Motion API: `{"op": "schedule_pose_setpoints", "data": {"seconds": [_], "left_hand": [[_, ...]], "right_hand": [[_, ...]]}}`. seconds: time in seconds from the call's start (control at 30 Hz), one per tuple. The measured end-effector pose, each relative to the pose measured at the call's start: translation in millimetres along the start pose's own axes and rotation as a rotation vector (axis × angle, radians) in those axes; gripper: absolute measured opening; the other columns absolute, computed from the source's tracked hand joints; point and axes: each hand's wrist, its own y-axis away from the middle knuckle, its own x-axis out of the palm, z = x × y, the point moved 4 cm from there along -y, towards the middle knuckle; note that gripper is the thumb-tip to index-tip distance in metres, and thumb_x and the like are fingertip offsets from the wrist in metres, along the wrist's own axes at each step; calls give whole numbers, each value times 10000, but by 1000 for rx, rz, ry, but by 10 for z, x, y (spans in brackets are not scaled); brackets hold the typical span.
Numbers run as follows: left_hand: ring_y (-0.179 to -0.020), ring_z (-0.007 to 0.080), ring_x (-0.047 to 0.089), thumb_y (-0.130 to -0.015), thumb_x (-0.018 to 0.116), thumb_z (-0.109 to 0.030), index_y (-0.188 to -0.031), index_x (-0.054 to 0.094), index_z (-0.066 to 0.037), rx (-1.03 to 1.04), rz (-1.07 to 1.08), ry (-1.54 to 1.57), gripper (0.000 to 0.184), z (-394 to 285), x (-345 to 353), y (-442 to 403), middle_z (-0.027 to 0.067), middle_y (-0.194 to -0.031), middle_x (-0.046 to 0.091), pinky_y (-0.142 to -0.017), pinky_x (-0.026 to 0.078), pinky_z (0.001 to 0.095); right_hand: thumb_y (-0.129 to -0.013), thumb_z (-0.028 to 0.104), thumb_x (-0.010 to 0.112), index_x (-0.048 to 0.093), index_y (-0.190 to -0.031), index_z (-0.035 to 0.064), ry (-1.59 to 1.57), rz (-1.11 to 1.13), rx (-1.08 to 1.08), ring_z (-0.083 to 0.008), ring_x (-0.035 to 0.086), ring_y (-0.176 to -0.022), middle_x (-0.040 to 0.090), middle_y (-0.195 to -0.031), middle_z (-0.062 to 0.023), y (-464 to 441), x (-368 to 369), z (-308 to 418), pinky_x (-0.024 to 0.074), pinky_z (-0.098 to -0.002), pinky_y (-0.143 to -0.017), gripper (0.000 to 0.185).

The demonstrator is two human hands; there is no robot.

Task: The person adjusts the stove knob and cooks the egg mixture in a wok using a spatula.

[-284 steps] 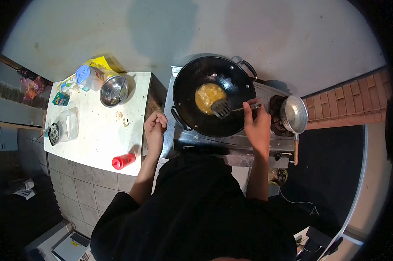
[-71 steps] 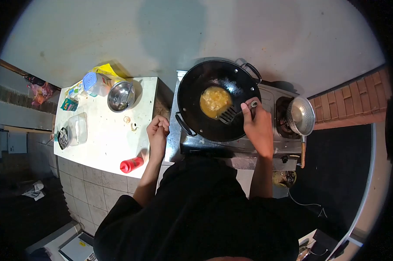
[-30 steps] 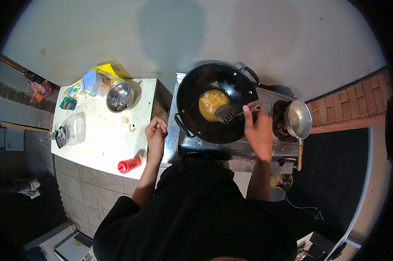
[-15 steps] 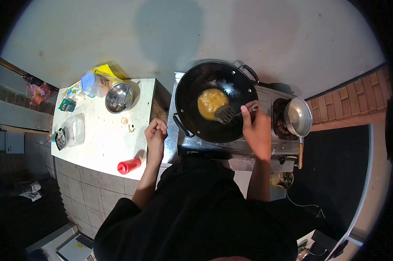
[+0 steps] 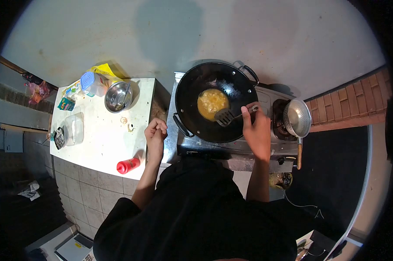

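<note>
My right hand [image 5: 259, 130] is closed round the handle of a dark slotted spatula [image 5: 224, 117]. The spatula's head rests at the lower right edge of a yellow, egg-like food [image 5: 213, 103] in the bottom of a black two-handled wok [image 5: 192, 87]. Left of the wok, my left hand [image 5: 155, 132] hovers with curled fingers and nothing visible in them. It is near the wok's side handle but does not touch it.
The wok sits on a metal gas stove [image 5: 266, 98]; a wooden-handled saucepan [image 5: 298, 117] stands on the right burner. On the white table [image 5: 105, 148] are a steel bowl [image 5: 118, 97], a red bottle [image 5: 128, 165], a blue-lidded container [image 5: 93, 83] and a clear plastic box [image 5: 75, 128].
The spatula's head has shifted very slightly and now shows its slots more flatly beside the food. Both hands stay almost where they were.
</note>
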Motion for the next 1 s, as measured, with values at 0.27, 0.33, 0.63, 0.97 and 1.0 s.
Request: {"op": "schedule_pose_setpoints", "data": {"seconds": [0.27, 0.33, 0.63, 0.97, 1.0], "left_hand": [[-552, 18, 319, -808, 353, 86, -815, 547, -52, 15, -3, -16, 238, 20, -23, 5, -54, -657, 411, -499, 212, 196], [-552, 18, 319, -808, 355, 87, -813, 547, -52, 11, 2, -1, 237, 42, -22, -1, -54, -657, 411, -500, 213, 195], [-560, 17, 318, -816, 361, 88, -810, 548, -54, -1, 4, 6, 235, 24, 2, -6, -59, -646, 398, -504, 211, 197], [-563, 20, 319, -853, 377, 71, -819, 552, -61, -3, 43, -9, 222, -19, 67, -7, -61, -658, 404, -507, 212, 201], [-563, 20, 319, -853, 377, 71, -819, 552, -61, 0, 40, -12, 222, -19, 66, -19, -61, -658, 404, -507, 212, 201]], "right_hand": [[-983, 227, 570, 566, -969, -12, -24, -54, 4, -429, 656, -755, 640, -766, -245, 14, 12, 5, 483, -448, -637, 239], [-984, 233, 568, 564, -972, -11, 8, -33, 27, -440, 649, -761, 636, -776, -254, 6, 5, 18, 485, -453, -644, 244], [-984, 239, 570, 564, -967, -14, 6, 0, 51, -433, 644, -733, 626, -747, -243, 34, 49, -36, 484, -442, -638, 253], [-979, 236, 579, 563, -958, -15, 11, -4, -20, -401, 635, -672, 616, -711, -223, 52, 26, -70, 473, -429, -616, 252], [-978, 233, 579, 564, -959, -14, 8, 5, 6, -397, 636, -670, 617, -708, -220, 50, 37, -87, 472, -428, -615, 249]]}}
